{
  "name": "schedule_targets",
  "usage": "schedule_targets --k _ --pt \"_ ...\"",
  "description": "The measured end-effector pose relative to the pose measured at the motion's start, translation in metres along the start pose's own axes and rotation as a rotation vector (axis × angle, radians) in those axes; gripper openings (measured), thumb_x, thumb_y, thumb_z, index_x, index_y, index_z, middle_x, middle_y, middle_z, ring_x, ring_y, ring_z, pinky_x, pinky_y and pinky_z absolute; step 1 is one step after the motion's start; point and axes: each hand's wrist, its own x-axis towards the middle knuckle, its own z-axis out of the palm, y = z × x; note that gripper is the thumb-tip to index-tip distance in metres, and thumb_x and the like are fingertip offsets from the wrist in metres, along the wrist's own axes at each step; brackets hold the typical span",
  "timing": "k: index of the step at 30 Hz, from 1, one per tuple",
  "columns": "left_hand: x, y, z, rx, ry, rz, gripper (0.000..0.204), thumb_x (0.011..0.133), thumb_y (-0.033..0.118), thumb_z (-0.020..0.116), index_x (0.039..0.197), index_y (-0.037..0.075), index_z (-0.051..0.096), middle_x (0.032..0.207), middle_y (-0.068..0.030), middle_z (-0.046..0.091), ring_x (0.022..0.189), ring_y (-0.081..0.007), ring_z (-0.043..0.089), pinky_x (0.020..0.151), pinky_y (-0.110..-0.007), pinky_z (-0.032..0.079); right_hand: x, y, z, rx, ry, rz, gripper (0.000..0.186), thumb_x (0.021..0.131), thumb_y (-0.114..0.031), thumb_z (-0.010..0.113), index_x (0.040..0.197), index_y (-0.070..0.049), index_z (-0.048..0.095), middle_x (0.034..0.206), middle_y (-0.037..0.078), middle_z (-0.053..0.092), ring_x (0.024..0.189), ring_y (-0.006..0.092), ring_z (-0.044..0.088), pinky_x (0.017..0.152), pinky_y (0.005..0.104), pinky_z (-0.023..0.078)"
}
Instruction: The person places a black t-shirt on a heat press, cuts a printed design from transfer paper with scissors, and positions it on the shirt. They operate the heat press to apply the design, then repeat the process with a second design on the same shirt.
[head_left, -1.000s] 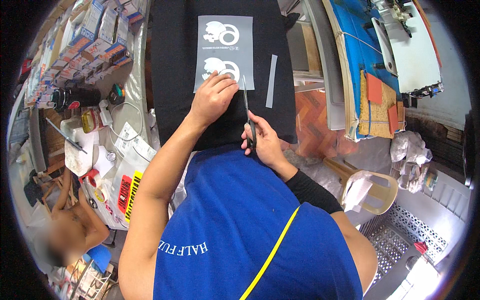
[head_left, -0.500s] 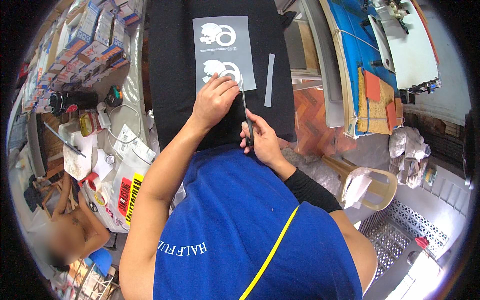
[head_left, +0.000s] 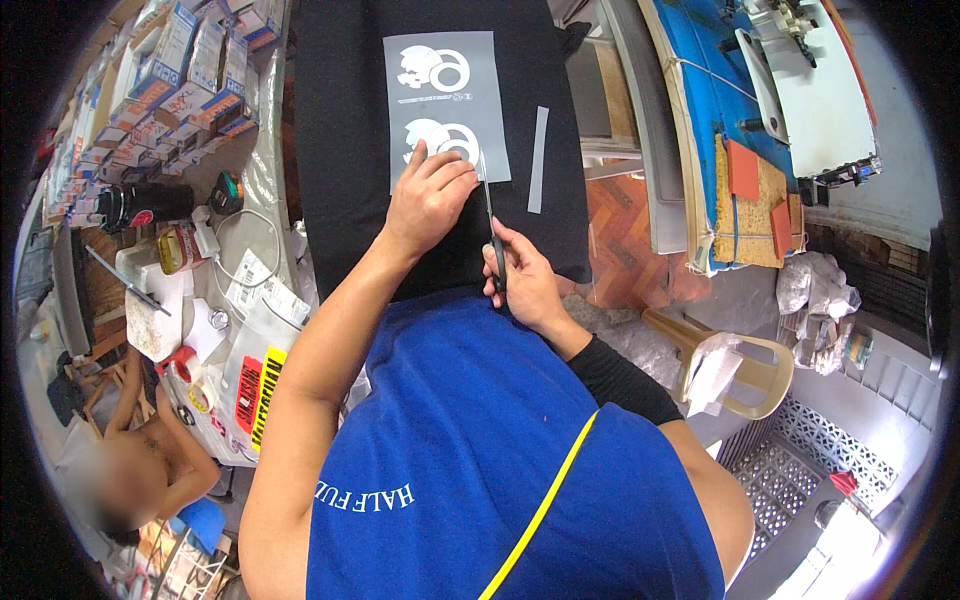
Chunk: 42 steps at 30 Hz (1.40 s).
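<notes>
Boxes (head_left: 165, 100), white with blue and orange, are piled well left of the sheet (head_left: 441, 110); what's inside them I can't see from here. Nearer the wearer than that pile, also left of the sheet, sit a black canister (head_left: 150, 205) and a small yellowish jar (head_left: 176, 250), contents hidden or too blurred to make out. Farther back on the sheet's left there's another person (head_left: 168, 455), near some tape rolls (head_left: 202, 397) and a packet (head_left: 252, 390) with red and yellow labels; I can't tell what it holds.

The left hand (head_left: 430, 200) rests palm down over the sheet's near edge, fingers stretched out and close together, gripping nothing I can see. Under it the sheet, grey with two white prints, lies flat on a black cloth (head_left: 345, 150). Scissors (head_left: 498, 250) reach over the sheet's near edge, right of those fingers; the right hand (head_left: 525, 280) has its fingers curled round the black handles. How wide the blades stand I can't tell.

Just right of the sheet, apart from it, lies a grey strip (head_left: 538, 160). Well to the sheet's right, a tan chair (head_left: 770, 375) holds crumpled plastic and paper (head_left: 712, 370). Beyond are bunched clear bags (head_left: 815, 290), contents unclear.
</notes>
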Motion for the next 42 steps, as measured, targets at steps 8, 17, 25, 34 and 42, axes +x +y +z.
schedule_targets --k 8,17,25,34,42 --pt "0.002 0.006 -0.004 -0.012 0.012 0.008 0.011 0.086 0.008 0.076 0.097 0.008 0.075 0.106 -0.0055 0.075 0.109 -0.0252 0.071 0.117 -0.057 0.041 0.007 -0.004 0.004 -0.003 0.031 0.020 0.056 0.104 -0.024 0.067 0.155 -0.014 0.047 0.082 -0.001 0.057 0.060 0.0071 0.058 0.046 0.0224 0.046" --pt "0.002 0.013 -0.010 -0.041 0.034 0.008 0.012 0.084 0.009 0.074 0.096 0.008 0.075 0.105 -0.0048 0.075 0.108 -0.0227 0.071 0.119 -0.059 0.038 0.022 -0.017 0.002 -0.027 0.044 -0.023 0.053 0.105 -0.026 0.067 0.152 -0.011 0.050 0.083 0.001 0.058 0.059 0.0079 0.058 0.043 0.0211 0.043" --pt "0.007 0.019 -0.018 -0.085 0.083 -0.022 0.013 0.081 0.008 0.073 0.095 0.006 0.073 0.104 -0.0073 0.075 0.104 -0.0265 0.073 0.106 -0.054 0.052 0.026 -0.019 0.004 -0.011 0.069 -0.021 0.051 0.103 -0.023 0.069 0.150 -0.009 0.053 0.076 -0.002 0.058 0.056 0.0077 0.057 0.044 0.0245 0.042" --pt "0.003 0.043 -0.052 -0.177 0.103 -0.003 0.017 0.078 0.000 0.076 0.094 0.003 0.073 0.101 -0.0110 0.075 0.095 -0.0291 0.075 0.087 -0.041 0.062 0.059 -0.046 0.005 -0.024 0.124 -0.060 0.046 0.106 -0.019 0.062 0.150 -0.007 0.052 0.081 0.002 0.063 0.057 0.0095 0.059 0.041 0.0238 0.041" --pt "-0.023 0.050 -0.071 -0.104 -0.106 -0.140 0.034 0.083 0.023 0.078 0.112 0.006 0.071 0.118 -0.0105 0.069 0.119 -0.0285 0.064 0.113 -0.058 0.041 0.080 -0.066 0.000 -0.033 0.116 -0.053 0.051 0.104 -0.025 0.067 0.150 -0.009 0.052 0.081 0.001 0.062 0.057 0.0076 0.060 0.042 0.0229 0.041"
